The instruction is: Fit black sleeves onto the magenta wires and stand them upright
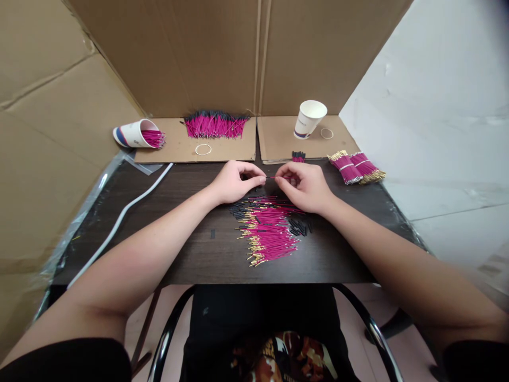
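My left hand [234, 183] is closed in a pinch on a short black sleeve, mostly hidden by the fingertips. Opposite it, my right hand [304, 185] pinches a thin pink wire [272, 177] whose end meets the dark sleeve between the two hands. Just below lies a spread pile of pink wires [272, 231] with gold and silvery tips. Loose black sleeves [300, 228] lie to the right of this pile, with more black sleeves [237, 209] at its upper left. A small group of black-ended pink wires [298, 157] sits beyond my right hand.
At the back, a row of black-ended wires [217, 125] lies on cardboard [167, 154]. A tipped paper cup [131, 133] holds pink wires; another paper cup [309, 121] stands upright. Banded wire bundles [356, 167] lie right, rubber bands [203, 149] behind, a white cable [123, 215] left.
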### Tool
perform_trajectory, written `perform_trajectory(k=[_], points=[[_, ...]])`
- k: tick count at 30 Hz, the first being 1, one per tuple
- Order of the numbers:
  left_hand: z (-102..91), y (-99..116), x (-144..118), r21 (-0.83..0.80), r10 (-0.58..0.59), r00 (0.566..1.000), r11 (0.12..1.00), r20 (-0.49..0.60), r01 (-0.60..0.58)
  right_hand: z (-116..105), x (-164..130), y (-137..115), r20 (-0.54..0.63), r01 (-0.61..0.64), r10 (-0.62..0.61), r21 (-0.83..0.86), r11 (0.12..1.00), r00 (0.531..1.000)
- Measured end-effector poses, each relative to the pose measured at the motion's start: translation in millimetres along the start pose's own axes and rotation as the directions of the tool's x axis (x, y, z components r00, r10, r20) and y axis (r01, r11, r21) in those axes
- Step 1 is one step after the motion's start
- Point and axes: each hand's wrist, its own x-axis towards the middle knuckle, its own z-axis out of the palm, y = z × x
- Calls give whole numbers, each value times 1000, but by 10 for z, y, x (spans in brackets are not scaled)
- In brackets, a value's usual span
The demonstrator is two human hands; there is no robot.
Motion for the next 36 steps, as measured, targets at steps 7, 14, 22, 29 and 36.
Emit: perform_trajectory(k=[7,14,22,29,36], points=[[-2,-2,1,5,-8,1000,1000,7,8,-7,1,-3,-1,3,-3,0,1000,1000],[2,-4,12,-12,11,1000,1000,19,-11,-8,2,7,6,7,-7,-3,1000,1000],[-3,1,12,-24,-8,1000,1000,21,9,-8,-2,6,19,-1,1,1,1000,1000],[8,13,14,-41,-16,1000,999,-25,15,-45,23,5,40,-48,50,-61,997,998],[11,-1,22,-13,-29,998,1000,-56,28,-75,44,27,34,-27,32,-127,992,999]])
